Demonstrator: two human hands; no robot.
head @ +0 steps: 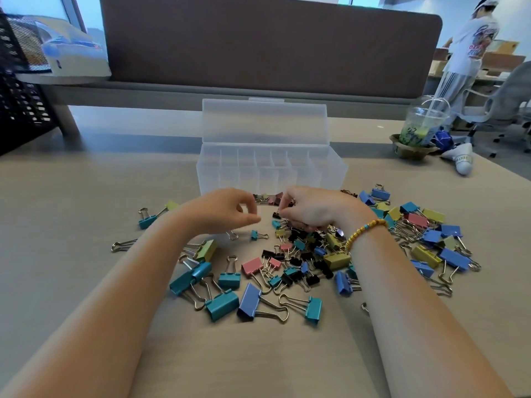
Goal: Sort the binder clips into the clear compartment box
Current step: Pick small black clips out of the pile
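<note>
Office interior: a pale wood-grain bench backed by a dark brown partition panel, with a black mesh basket at far left and a standing person in a white printed shirt at far right. A plastic cup holding a green drink and a straw stands on the bench well beyond and to the outside of the right hand.

The clear compartment box sits just beyond both hands, its lid raised upright and its row of narrow divided compartments showing no clips. The binder clips lie loose on the bench in blue, teal, yellow, pink and black, in several sizes; most are heaped beneath and behind the right hand and spread outward past its wrist, while larger teal and blue ones lie between the two forearms.

The left hand hovers above the bench with its fingers curled and thumb nearly meeting the forefinger; nothing is visible in its pinch. The right hand, with a yellow beaded bracelet at the wrist, has its fingers closed; a small black clip sits at its fingertips, and further clips appear gathered under its palm. A small teal clip lies alone just below the gap between the hands.
</note>
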